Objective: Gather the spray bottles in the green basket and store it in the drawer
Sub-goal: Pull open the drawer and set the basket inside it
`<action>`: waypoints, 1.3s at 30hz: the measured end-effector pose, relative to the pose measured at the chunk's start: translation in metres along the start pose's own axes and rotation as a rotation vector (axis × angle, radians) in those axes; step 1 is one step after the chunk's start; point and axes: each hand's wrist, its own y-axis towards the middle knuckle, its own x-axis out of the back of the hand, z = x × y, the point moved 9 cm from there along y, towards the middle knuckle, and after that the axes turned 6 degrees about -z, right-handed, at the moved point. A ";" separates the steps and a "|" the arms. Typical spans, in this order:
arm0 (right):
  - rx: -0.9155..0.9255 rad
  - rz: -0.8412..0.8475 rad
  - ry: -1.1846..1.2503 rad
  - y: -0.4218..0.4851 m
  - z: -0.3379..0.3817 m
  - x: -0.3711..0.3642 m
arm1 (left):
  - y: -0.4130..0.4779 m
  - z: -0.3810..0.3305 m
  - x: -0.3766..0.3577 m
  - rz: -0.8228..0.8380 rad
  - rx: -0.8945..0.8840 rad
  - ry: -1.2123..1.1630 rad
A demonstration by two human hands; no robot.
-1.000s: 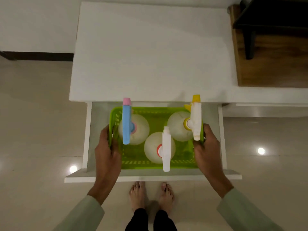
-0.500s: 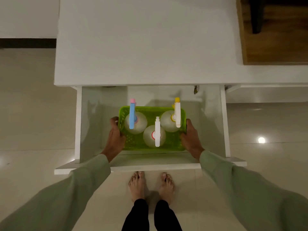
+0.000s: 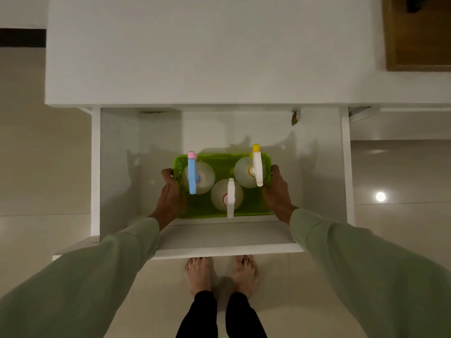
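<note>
The green basket [image 3: 252,209] sits low inside the open white drawer [image 3: 344,167], near its front. Three spray bottles stand upright in it: one with a blue trigger head [image 3: 192,175] at the left, one with a white head and red collar [image 3: 230,198] in the front middle, one with a white head and yellow nozzle [image 3: 256,165] at the right. My left hand [image 3: 169,193] grips the basket's left side. My right hand [image 3: 278,191] grips its right side. Both thumbs hook over the rim.
The white cabinet top [image 3: 207,50] lies above the drawer. A small greenish object [image 3: 295,117] hangs at the drawer's back right. My bare feet [image 3: 220,274] stand on the glossy tile floor under the drawer front. A wooden surface [image 3: 419,37] is at the top right.
The basket with its bottles has gone down from the drawer's rim to deep inside the drawer. Both hands went down with it, arms stretched out.
</note>
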 end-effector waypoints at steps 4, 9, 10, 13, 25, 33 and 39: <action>-0.087 0.062 -0.016 -0.003 -0.009 -0.001 | -0.004 -0.001 0.001 0.051 -0.001 0.000; -0.323 0.137 0.012 -0.021 -0.025 0.007 | -0.026 -0.012 0.020 0.062 0.038 0.016; -0.351 0.102 0.020 -0.028 -0.024 0.017 | -0.035 -0.017 0.031 0.024 0.040 0.051; -0.291 0.034 -0.021 -0.064 -0.006 0.049 | -0.076 -0.038 0.057 -0.069 -0.062 0.177; 0.872 0.298 -0.741 -0.181 0.052 0.028 | -0.186 -0.079 0.037 0.120 -0.657 0.626; 0.891 0.069 -0.741 -0.157 0.081 0.035 | -0.162 -0.107 0.056 -0.098 -0.688 0.585; 0.866 -0.116 -0.678 -0.121 0.129 0.059 | -0.134 -0.146 0.084 -0.358 -0.732 0.576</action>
